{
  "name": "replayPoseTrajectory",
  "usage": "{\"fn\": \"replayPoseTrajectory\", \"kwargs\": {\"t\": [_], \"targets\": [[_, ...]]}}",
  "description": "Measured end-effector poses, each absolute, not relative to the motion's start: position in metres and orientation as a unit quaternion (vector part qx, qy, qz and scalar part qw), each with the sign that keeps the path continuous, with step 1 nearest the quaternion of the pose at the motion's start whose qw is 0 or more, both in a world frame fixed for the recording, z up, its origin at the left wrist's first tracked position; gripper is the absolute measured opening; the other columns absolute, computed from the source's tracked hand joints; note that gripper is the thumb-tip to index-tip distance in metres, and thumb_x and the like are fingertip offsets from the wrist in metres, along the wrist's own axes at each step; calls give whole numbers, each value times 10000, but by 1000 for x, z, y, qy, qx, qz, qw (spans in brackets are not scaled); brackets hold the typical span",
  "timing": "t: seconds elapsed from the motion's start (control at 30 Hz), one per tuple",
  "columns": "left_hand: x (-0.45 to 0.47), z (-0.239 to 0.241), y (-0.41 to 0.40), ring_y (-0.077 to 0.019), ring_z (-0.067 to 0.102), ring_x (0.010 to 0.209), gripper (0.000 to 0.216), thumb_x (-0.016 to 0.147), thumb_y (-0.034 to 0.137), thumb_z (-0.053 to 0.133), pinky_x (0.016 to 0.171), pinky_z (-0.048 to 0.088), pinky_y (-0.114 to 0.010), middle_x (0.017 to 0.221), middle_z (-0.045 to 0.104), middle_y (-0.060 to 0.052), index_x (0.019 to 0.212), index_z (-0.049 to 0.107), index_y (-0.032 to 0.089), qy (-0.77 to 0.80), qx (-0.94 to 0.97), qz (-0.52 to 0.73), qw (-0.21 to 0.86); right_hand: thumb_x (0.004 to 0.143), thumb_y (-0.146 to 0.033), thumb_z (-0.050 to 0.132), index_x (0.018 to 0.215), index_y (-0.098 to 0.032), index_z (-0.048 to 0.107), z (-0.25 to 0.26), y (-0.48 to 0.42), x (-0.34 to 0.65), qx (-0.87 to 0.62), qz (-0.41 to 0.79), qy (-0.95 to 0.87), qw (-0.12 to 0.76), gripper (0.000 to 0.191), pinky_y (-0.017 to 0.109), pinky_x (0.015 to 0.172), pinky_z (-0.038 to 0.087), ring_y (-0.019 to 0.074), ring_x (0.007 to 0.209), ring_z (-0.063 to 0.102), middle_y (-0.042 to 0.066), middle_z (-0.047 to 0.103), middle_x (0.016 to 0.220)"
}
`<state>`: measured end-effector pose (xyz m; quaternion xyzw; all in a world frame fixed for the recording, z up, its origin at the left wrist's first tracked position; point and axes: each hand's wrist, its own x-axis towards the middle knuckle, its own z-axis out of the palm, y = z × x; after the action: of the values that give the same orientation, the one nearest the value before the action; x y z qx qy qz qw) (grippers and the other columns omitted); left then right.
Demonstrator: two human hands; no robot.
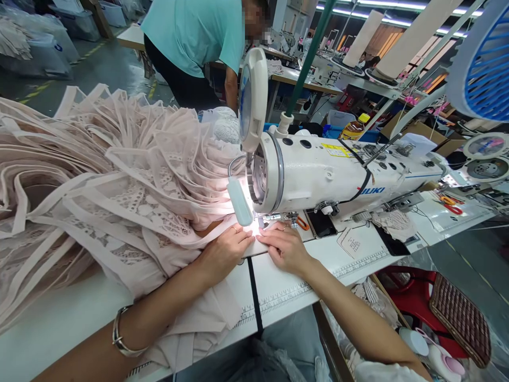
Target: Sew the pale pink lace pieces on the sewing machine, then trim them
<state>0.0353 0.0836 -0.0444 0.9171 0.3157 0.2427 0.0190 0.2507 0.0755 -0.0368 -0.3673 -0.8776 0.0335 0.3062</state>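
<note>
the sewing machine (322,175) stands on a white table (275,282). at its needle end the left hand (230,246) and right hand (289,247) rest close together, fingertips slightly apart; glare hides whether they pinch cloth. pale lace garments (139,212) heap left of the machine, a person (191,37) bends beyond it, a red chair (417,273) stands to its right.

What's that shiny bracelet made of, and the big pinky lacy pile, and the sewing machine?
The bracelet: probably polished metal, silvery with bright glints.
The lacy pile: thin, soft-looking cloth, showing see-through mesh and holey lace; fibre unclear.
The sewing machine: likely metal under smooth, glossy white paint, though the coating hides it.
</note>
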Motion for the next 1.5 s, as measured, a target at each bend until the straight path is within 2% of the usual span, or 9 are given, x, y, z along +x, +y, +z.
{"fn": "replayPoseTrajectory", "kwargs": {"t": [0.13,0.23,0.43,0.63,0.77,0.93,1.03,1.23,1.5], "targets": [[37,-46,83,-195,557,899,190,892,92,440,767,480,-321,1007,641,-82,859,615,157,363,897,252,24,834,-43,424,963,-222,747,-37,77,251,-416,87,-858,289,391,328,876,469,158,975,601,38,680,1084],[35,-48,83,-247,554,1048,226,862,68,443,829,483,-354,1159,613,-118,997,606,149,374,896,239,10,846,-35,420,962,-237,749,-39,79,253,-426,114,-852,283,403,325,919,458,149,1038,605,32,656,1173],[31,-52,86,-250,541,1183,369,822,6,431,968,456,-375,1247,602,-116,1126,579,153,355,909,219,18,868,-57,440,977,-233,739,-45,79,254,-388,53,-875,283,364,348,940,455,170,1074,586,28,683,1142],[32,-55,87,-252,529,1230,414,810,-12,424,1029,428,-388,1286,596,-118,1148,590,159,365,906,215,6,844,-40,421,951,-201,713,-40,78,250,-377,26,-878,295,350,345,916,459,171,1073,588,42,686,1120],[32,-56,89,-274,541,1214,377,857,35,399,1012,440,-415,1278,603,-119,1153,599,157,377,903,205,-15,796,-17,415,1014,-185,680,-43,80,251,-377,23,-882,281,382,354,958,437,177,1103,580,51,670,1157],[32,-55,90,-280,528,1212,271,924,170,409,999,446,-419,1247,606,-116,1119,597,166,388,900,199,-17,782,-15,392,1115,-176,637,-45,82,251,-402,45,-889,216,444,365,1005,394,183,1160,545,81,633,1200],[33,-54,91,-293,514,1207,227,920,216,456,973,462,-414,1240,602,-104,1096,594,174,401,897,188,-15,793,-29,398,1146,-174,628,-42,82,249,-426,52,-885,180,445,380,997,386,200,1111,550,93,619,1197],[36,-53,93,-303,528,1147,267,909,241,499,914,481,-433,1180,615,-138,1142,600,157,423,884,198,6,828,-37,407,1242,-171,588,-34,84,246,-456,76,-879,120,471,396,995,383,223,1086,544,98,600,1213],[39,-55,89,-274,551,1065,245,933,250,473,971,412,-452,1036,669,-101,1094,629,150,422,879,216,-55,834,-11,363,1368,-155,489,-32,87,242,-470,91,-877,44,567,422,1014,398,249,1144,527,101,588,1256]]}}
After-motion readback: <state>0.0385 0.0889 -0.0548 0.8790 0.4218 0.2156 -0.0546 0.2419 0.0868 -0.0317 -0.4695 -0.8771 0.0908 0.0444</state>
